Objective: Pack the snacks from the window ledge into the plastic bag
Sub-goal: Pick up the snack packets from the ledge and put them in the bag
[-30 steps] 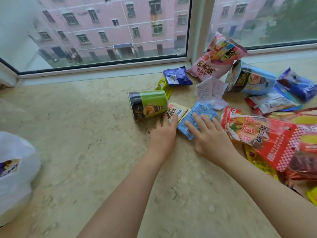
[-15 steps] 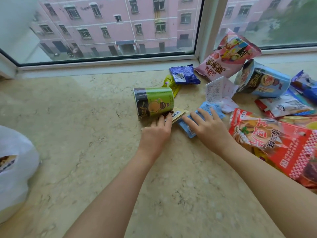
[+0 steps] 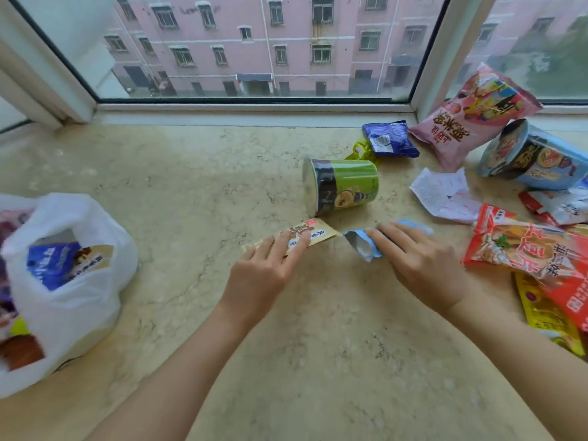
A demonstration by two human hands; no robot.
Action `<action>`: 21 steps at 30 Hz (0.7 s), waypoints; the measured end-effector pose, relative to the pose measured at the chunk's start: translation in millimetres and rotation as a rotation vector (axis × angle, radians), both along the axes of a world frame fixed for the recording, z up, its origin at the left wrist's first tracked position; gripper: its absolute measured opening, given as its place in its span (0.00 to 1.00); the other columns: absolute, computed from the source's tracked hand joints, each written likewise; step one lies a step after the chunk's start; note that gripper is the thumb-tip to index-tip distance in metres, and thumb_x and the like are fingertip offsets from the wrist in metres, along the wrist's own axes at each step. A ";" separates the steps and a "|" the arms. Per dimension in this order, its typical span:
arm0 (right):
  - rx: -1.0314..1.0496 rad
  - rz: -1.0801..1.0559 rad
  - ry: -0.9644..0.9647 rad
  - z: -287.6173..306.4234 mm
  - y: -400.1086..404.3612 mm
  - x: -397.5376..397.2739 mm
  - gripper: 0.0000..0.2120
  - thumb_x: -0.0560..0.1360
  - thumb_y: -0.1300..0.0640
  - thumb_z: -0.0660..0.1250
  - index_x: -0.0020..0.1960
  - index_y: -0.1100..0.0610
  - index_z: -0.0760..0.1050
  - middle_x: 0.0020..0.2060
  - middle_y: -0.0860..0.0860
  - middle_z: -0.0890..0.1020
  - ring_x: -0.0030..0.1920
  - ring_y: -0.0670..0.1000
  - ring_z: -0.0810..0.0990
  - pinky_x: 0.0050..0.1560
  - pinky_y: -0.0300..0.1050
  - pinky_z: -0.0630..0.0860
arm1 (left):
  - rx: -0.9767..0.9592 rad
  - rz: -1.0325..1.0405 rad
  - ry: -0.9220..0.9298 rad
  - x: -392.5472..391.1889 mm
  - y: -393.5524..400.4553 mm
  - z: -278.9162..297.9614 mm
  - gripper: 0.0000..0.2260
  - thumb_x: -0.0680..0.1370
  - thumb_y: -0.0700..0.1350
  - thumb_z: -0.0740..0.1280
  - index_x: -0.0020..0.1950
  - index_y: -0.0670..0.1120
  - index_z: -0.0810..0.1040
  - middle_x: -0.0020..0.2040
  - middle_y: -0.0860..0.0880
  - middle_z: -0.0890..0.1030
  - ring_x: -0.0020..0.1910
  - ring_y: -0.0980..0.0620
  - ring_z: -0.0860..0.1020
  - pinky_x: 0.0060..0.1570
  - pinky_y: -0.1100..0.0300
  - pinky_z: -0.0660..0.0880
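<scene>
Left grip: my left hand (image 3: 257, 272) lies flat on the tan sachet (image 3: 313, 234), fingers straight and pressing its near end; nothing is curled round it.
Right grip: my right hand (image 3: 423, 265) covers the light blue packet (image 3: 362, 245), fingers laid over it; whether the thumb has tucked under I cannot tell.
Key relation: the plastic bag (image 3: 73, 300) stands well off to the left with its mouth open and packets already inside; the sachet's long axis runs left to right, roughly toward the bag; my left hand is the nearer one, so I judge it goes first.
Packets apart: sachet and blue packet lie just beside each other, corners nearly touching.
Nearby: the green cup (image 3: 342, 186) lies on its side just behind both packets; a slide upward from the ledge (image 3: 191, 173) could nudge it rolling.
Path: marble between sachet and bag carries nothing I can see.
Still to pack: pink crisp bag (image 3: 471, 119), blue noodle bowl (image 3: 537, 157), dark blue packet (image 3: 389, 140), red bag (image 3: 534, 249); a crumpled receipt (image 3: 444, 194) lies among them.
</scene>
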State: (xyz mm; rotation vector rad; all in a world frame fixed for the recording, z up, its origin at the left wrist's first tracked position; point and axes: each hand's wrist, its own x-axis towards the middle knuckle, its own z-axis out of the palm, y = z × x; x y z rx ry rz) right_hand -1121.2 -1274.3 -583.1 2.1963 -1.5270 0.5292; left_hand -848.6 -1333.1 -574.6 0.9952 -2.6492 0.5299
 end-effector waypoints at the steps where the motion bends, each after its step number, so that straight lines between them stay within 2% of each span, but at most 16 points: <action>1: -0.001 0.005 -0.032 5.4 2.4 12.5 0.16 0.72 0.70 0.64 0.56 0.58 0.80 0.51 0.52 0.83 0.49 0.55 0.82 0.38 0.46 0.74 | -0.017 0.001 -0.001 13.7 2.5 7.2 0.28 0.69 0.28 0.63 0.66 0.48 0.77 0.54 0.46 0.83 0.46 0.49 0.83 0.31 0.59 0.75; 3: 0.000 0.037 -0.089 16.7 6.9 40.0 0.16 0.72 0.70 0.63 0.56 0.58 0.80 0.51 0.52 0.83 0.49 0.54 0.82 0.37 0.45 0.74 | -0.033 0.002 0.017 39.3 8.1 22.6 0.30 0.69 0.28 0.64 0.68 0.49 0.74 0.55 0.46 0.83 0.47 0.49 0.83 0.32 0.59 0.75; 7: 0.000 0.133 -0.153 50.6 8.4 101.2 0.16 0.73 0.70 0.63 0.55 0.59 0.80 0.51 0.52 0.83 0.50 0.55 0.82 0.39 0.43 0.74 | -0.065 0.024 0.071 89.5 22.2 58.2 0.27 0.72 0.29 0.64 0.68 0.48 0.72 0.56 0.45 0.82 0.48 0.47 0.83 0.37 0.56 0.77; 13: -0.096 0.378 -0.179 125.8 -14.6 193.1 0.13 0.76 0.69 0.62 0.56 0.62 0.81 0.52 0.55 0.83 0.52 0.56 0.82 0.44 0.49 0.80 | -0.144 0.114 0.149 174.0 41.8 129.7 0.20 0.80 0.30 0.56 0.67 0.47 0.75 0.57 0.44 0.83 0.51 0.47 0.83 0.39 0.56 0.80; 18: -0.172 0.497 -0.172 181.8 -30.4 269.4 0.14 0.78 0.68 0.59 0.55 0.62 0.81 0.52 0.56 0.83 0.53 0.58 0.82 0.44 0.54 0.79 | -0.246 0.229 0.173 256.7 56.6 164.6 0.20 0.78 0.30 0.60 0.67 0.45 0.76 0.60 0.43 0.81 0.54 0.47 0.82 0.47 0.54 0.80; 21: -0.205 0.560 -0.144 206.5 -40.5 310.3 0.17 0.81 0.65 0.54 0.55 0.61 0.81 0.52 0.55 0.83 0.53 0.57 0.82 0.44 0.53 0.78 | -0.245 0.333 0.130 300.1 55.7 160.2 0.23 0.76 0.29 0.60 0.67 0.47 0.77 0.60 0.44 0.81 0.53 0.48 0.83 0.41 0.57 0.79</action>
